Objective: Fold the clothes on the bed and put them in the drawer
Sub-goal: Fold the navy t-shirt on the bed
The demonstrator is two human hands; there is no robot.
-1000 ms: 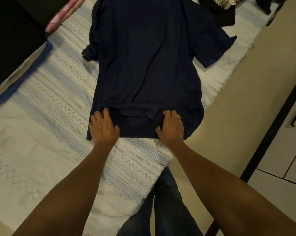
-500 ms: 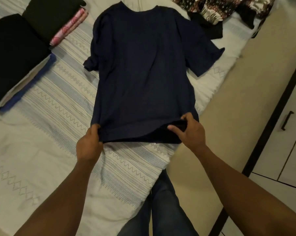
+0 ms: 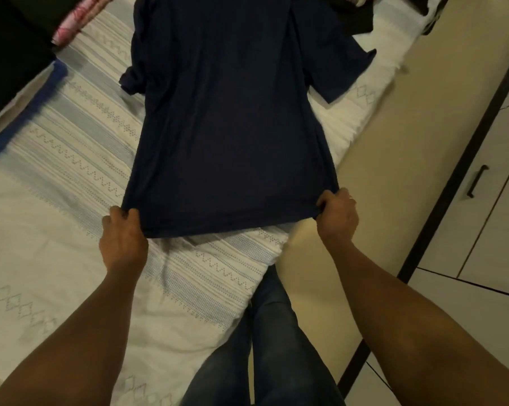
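A dark navy T-shirt lies spread lengthwise on the bed, which has a white sheet with blue patterned stripes. The shirt's hem is toward me and its collar runs out of the top of the frame. My left hand grips the hem's left corner. My right hand, with a ring on it, grips the right corner at the bed's edge. The hem is pulled taut between the two hands. One short sleeve sticks out on each side.
Folded black clothes and a pink patterned piece lie at the bed's far left. More dark clothes are piled at the top right. Beige floor runs along the bed's right side, with cabinet drawers and a dark handle beyond. My jeans-clad legs stand below.
My hands went from resting flat on the hem's middle to gripping its two outer corners. They have spread apart and pulled the hem straight and taut toward me.
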